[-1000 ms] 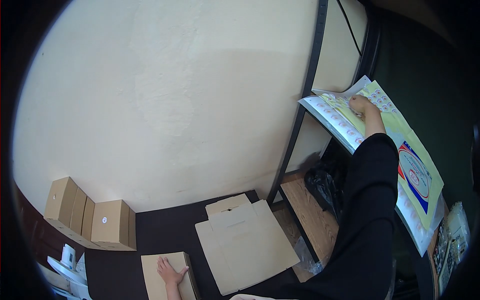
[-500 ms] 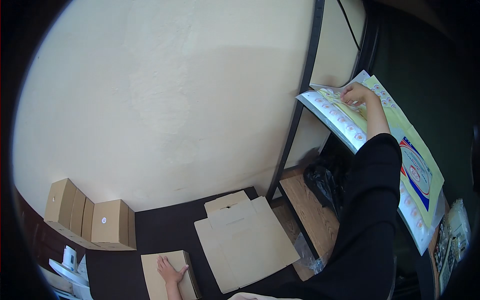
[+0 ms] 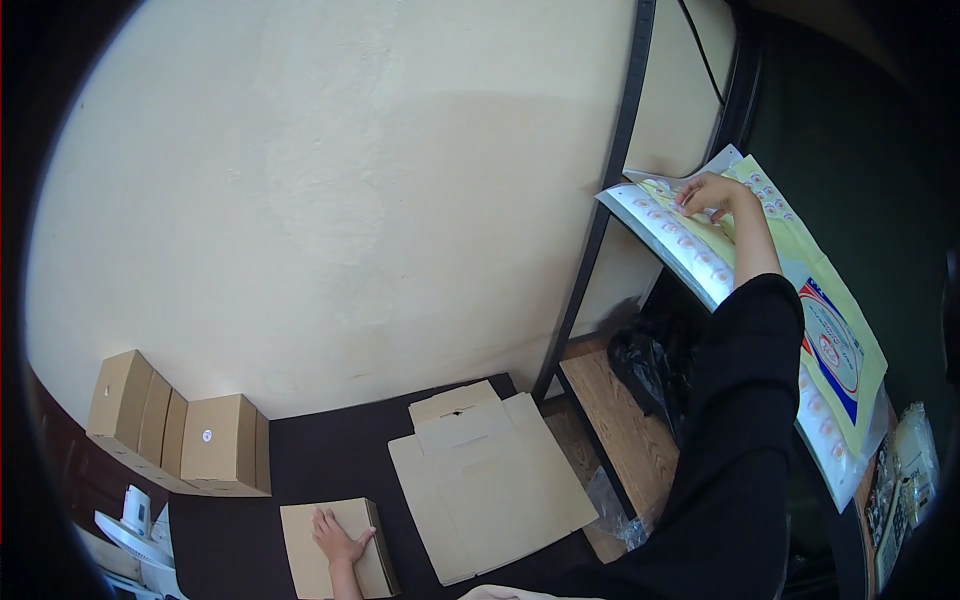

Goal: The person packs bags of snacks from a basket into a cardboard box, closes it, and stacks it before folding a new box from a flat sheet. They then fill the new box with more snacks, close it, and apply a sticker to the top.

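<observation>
My left hand (image 3: 338, 540) lies flat, fingers spread, on top of a closed brown cardboard box (image 3: 301, 560) at the table's front. At upper right my right hand (image 3: 712, 195) is over sheets of round stickers (image 3: 690, 243). Its fingers are bent and drawn together at a yellow backing sheet; whatever is between the fingertips is too small to make out. A yellow sheet with a blue and red printed label (image 3: 832, 340) lies over the lower part of the sticker sheets. Beside the left hand's box is an unfolded flat cardboard blank (image 3: 490, 490).
Several closed boxes (image 3: 215, 440) stand at the back left of the dark table (image 3: 330, 450), one bearing a round sticker. A white fan (image 3: 137, 530) is at lower left. A black-framed shelf (image 3: 610, 170) with a black plastic bag (image 3: 645, 365) stands at right.
My right hand has shifted slightly left at the sticker sheets, its fingertips now nearer the edge of the yellow backing. My left hand stays on the box.
</observation>
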Demonstrator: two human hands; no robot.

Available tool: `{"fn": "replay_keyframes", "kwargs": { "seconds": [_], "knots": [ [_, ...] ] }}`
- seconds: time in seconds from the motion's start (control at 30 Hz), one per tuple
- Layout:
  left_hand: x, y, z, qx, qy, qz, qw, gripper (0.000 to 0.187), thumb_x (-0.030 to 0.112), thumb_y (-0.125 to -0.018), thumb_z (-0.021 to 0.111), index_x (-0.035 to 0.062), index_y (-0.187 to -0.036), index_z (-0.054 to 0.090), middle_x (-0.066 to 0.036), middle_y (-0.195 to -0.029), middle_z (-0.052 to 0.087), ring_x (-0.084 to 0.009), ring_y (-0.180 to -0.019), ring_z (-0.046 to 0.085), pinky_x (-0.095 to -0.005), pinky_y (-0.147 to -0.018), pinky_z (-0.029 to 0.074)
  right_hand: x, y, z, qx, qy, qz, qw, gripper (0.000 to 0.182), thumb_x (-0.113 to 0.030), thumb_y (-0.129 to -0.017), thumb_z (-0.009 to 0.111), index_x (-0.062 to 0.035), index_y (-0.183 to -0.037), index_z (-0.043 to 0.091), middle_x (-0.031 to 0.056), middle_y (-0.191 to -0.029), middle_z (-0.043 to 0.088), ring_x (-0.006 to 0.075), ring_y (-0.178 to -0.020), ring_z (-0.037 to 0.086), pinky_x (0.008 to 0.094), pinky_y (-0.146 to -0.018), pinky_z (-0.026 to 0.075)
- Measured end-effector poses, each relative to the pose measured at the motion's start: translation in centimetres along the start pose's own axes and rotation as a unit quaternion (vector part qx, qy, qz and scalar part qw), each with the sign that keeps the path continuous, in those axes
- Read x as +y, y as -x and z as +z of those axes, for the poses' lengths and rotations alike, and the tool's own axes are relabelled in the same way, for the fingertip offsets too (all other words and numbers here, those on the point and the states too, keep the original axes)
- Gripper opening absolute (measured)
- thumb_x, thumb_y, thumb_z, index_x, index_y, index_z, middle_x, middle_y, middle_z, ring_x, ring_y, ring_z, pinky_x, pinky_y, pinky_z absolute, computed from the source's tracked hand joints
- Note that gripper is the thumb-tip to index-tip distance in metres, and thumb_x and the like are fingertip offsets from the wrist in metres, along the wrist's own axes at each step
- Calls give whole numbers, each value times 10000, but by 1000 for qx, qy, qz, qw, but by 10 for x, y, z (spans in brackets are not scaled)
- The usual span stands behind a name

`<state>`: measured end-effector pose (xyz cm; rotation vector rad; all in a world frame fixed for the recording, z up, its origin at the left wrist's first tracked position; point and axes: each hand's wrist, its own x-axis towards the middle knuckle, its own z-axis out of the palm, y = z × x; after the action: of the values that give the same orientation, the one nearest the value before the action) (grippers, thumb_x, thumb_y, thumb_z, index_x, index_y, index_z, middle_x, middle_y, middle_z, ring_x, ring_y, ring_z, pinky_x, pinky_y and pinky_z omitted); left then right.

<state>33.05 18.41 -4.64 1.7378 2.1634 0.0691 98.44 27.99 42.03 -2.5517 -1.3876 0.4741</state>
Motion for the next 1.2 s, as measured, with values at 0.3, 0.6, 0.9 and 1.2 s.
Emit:
{"fn": "replay_keyframes", "kwargs": {
  "seconds": [0.3, 0.6, 0.9, 1.2],
  "knots": [
    [4, 2, -4, -11, -2, -6, 1000, 1066, 561, -528, 725, 1, -1295, 240, -183, -1399, 143, -321, -1312, 88, -510, -1033, 138, 0, -17, 7, 70, 28, -65, 995, 163, -165, -661, 687, -81, -795, 646, 24, -793, 620, 137, -769, 579, 277, -641, 482],
    [3, 2, -3, -4, 2, -3, 1000, 1056, 539, -530, 733, 3, -1295, 241, -183, -1399, 146, -322, -1311, 99, -500, -1037, 140, -6, -19, 5, 72, 75, -60, 993, 78, -107, -690, 626, -31, -708, 619, 50, -665, 612, 128, -604, 574, 255, -562, 467],
    [2, 1, -1, 1, -3, 3, 1000, 1044, 528, -539, 733, 5, -1295, 239, -192, -1396, 147, -331, -1310, 99, -517, -1026, 155, -6, -13, 12, 122, 89, -80, 985, 163, -140, -662, 686, -18, -761, 641, 60, -703, 628, 146, -637, 591, 263, -582, 476],
    [7, 4, -8, -18, -9, -5, 1000, 1080, 557, -545, 716, 11, -1319, 197, -169, -1408, 126, -323, -1315, 78, -521, -1032, 137, -5, -17, 22, 180, 149, -106, 966, 134, -134, -646, 689, -42, -738, 660, 85, -734, 650, 171, -663, 609, 294, -625, 479]
  ]
}}
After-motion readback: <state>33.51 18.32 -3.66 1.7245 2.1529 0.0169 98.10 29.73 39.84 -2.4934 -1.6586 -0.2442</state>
